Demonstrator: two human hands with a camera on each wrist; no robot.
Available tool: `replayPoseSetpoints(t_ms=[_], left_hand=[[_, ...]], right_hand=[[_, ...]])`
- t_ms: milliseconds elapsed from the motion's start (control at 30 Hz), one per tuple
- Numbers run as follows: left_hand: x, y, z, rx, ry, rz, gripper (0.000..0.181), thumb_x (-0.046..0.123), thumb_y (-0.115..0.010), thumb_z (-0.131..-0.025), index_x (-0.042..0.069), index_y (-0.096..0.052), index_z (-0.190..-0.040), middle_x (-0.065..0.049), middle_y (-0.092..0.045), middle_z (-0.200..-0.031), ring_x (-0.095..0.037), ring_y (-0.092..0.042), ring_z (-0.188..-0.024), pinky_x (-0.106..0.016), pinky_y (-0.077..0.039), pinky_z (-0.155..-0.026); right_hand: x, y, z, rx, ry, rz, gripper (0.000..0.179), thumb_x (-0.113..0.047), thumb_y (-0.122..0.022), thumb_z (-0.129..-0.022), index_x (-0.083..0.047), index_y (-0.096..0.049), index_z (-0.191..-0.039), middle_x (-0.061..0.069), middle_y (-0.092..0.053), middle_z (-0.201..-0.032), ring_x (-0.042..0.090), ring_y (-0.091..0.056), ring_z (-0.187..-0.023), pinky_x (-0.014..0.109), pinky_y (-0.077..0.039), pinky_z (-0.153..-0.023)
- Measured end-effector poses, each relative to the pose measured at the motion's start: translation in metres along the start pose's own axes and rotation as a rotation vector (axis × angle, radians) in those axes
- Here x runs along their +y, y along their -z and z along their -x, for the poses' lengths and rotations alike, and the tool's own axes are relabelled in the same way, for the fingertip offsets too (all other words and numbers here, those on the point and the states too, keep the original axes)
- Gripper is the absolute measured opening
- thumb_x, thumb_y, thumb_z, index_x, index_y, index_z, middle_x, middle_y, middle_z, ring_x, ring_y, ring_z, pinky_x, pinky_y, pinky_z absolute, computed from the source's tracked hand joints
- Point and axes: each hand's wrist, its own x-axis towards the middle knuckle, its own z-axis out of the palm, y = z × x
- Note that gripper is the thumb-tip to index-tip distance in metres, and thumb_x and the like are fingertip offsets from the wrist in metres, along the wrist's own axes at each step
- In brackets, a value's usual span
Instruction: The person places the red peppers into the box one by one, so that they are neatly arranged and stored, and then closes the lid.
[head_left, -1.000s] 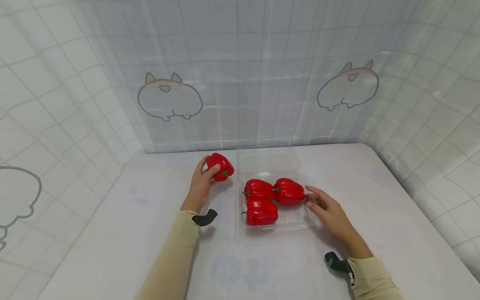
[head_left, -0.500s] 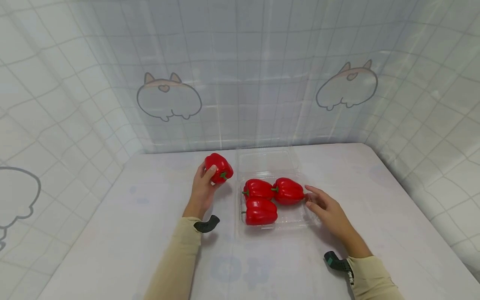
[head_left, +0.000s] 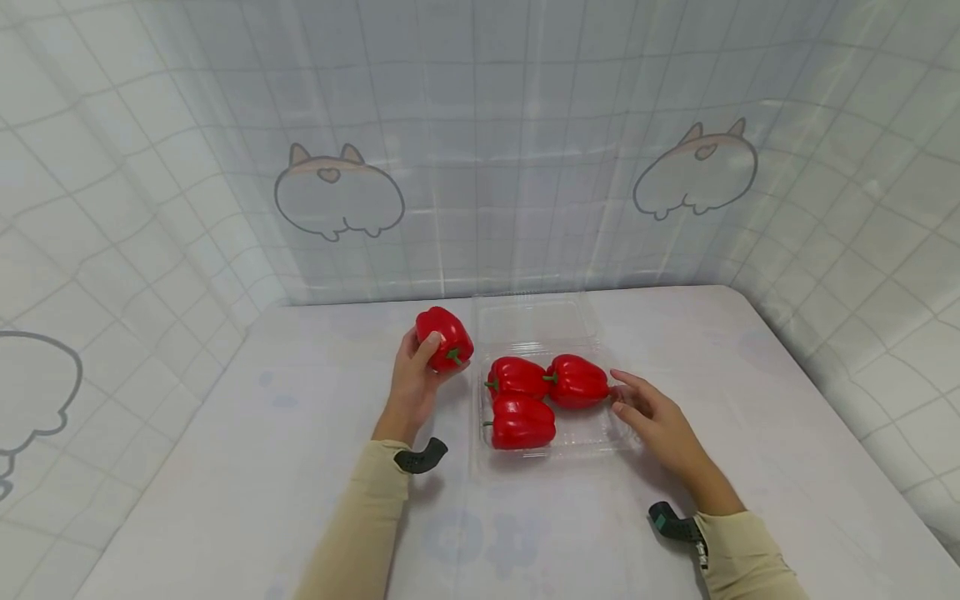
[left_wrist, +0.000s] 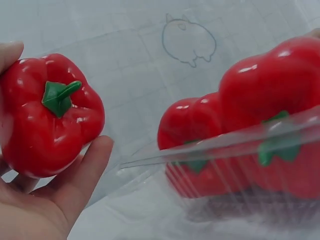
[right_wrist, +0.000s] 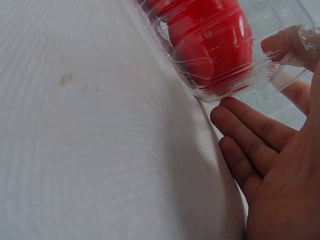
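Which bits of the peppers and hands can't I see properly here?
Head view: some fingers of the left hand hide behind the held pepper.
Left wrist view: the bigger-looking boxed pepper is cut off by the right edge; its stem looks hazy through the clear box.
Right wrist view: the top edge cuts off the end pepper.

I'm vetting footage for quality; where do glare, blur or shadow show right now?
In the head view, faint shadows on the pale tabletop; left wrist, a held glossy red bell pepper fairly sharp with white highlights, the rectangular clear plastic container blurred; right wrist, dim image, glare streaks on the container, soft shadow on the tabletop.
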Motion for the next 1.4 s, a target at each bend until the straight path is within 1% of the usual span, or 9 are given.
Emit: replayPoseSetpoints(t_ms=[200, 300, 467, 767, 967, 1167, 1300, 1400], left_hand=[[-0.002, -0.01, 0.004, 0.01, 0.0, -0.018, 0.069, 0.024, -0.071, -0.093, 0.021, -0.031, -0.149, -0.005, -0.043, -0.145, -0.027, -0.042, -0.134, -0.044, -0.056, -0.089], [-0.004, -0.013, 0.005, 0.009, -0.005, -0.02, 0.07, 0.022, -0.071, -0.093, 0.021, -0.03, -0.15, -0.004, -0.042, -0.145, -0.027, -0.041, -0.134, -0.044, -0.057, -0.088], [-0.004, -0.017, 0.009, -0.031, -0.027, -0.021, 0.069, 0.021, -0.069, -0.093, 0.02, -0.03, -0.15, -0.006, -0.042, -0.146, -0.029, -0.041, -0.135, -0.045, -0.057, -0.088], [-0.008, -0.018, 0.01, -0.073, -0.005, -0.016, 0.075, 0.026, -0.071, -0.092, 0.022, -0.026, -0.152, -0.007, -0.04, -0.146, -0.03, -0.04, -0.134, -0.045, -0.057, -0.087], [-0.009, -0.018, 0.011, -0.101, -0.025, 0.001, 0.069, 0.03, -0.066, -0.095, 0.023, -0.028, -0.151, -0.007, -0.04, -0.147, -0.03, -0.039, -0.136, -0.046, -0.056, -0.089], [-0.008, -0.019, 0.01, -0.144, -0.027, 0.021, 0.061, 0.039, -0.056, -0.099, 0.026, -0.029, -0.152, -0.005, -0.041, -0.149, -0.031, -0.04, -0.137, -0.05, -0.053, -0.093], [-0.007, -0.019, 0.012, -0.163, -0.02, 0.03, 0.057, 0.037, -0.051, -0.1, 0.025, -0.029, -0.152, -0.006, -0.041, -0.149, -0.033, -0.042, -0.136, -0.049, -0.053, -0.093], [-0.007, -0.02, 0.014, -0.177, -0.02, 0.042, 0.056, 0.033, -0.049, -0.1, 0.024, -0.029, -0.152, -0.007, -0.04, -0.149, -0.035, -0.041, -0.136, -0.048, -0.053, -0.093]], right_hand=[[-0.002, 0.001, 0.001, 0.003, 0.002, -0.003, 0.053, -0.022, -0.06, -0.101, -0.016, -0.043, -0.152, 0.019, -0.057, -0.14, 0.037, -0.056, -0.127, 0.054, -0.047, -0.099], [-0.002, 0.001, 0.0, 0.001, 0.001, -0.005, 0.053, -0.022, -0.06, -0.102, -0.016, -0.044, -0.152, 0.019, -0.057, -0.14, 0.037, -0.056, -0.126, 0.055, -0.047, -0.098], [0.002, 0.001, -0.001, -0.003, -0.004, 0.002, 0.052, -0.023, -0.06, -0.101, -0.017, -0.045, -0.151, 0.018, -0.057, -0.14, 0.037, -0.056, -0.127, 0.055, -0.047, -0.098], [0.004, 0.0, -0.002, -0.002, 0.013, 0.002, 0.052, -0.023, -0.06, -0.101, -0.016, -0.045, -0.151, 0.017, -0.058, -0.139, 0.036, -0.058, -0.125, 0.054, -0.048, -0.098], [0.001, 0.0, 0.0, -0.004, 0.004, -0.001, 0.052, -0.022, -0.06, -0.101, -0.017, -0.045, -0.151, 0.018, -0.057, -0.14, 0.037, -0.056, -0.126, 0.054, -0.048, -0.098], [-0.001, 0.0, 0.0, -0.001, 0.011, -0.012, 0.052, -0.022, -0.06, -0.101, -0.017, -0.045, -0.15, 0.018, -0.058, -0.139, 0.036, -0.058, -0.125, 0.053, -0.048, -0.098], [-0.001, 0.0, 0.0, -0.002, 0.004, -0.009, 0.052, -0.023, -0.06, -0.101, -0.018, -0.045, -0.151, 0.017, -0.059, -0.138, 0.036, -0.058, -0.124, 0.053, -0.049, -0.097], [-0.001, 0.0, 0.0, -0.004, -0.006, -0.007, 0.052, -0.024, -0.06, -0.101, -0.018, -0.045, -0.151, 0.017, -0.059, -0.138, 0.036, -0.057, -0.125, 0.053, -0.049, -0.097]])
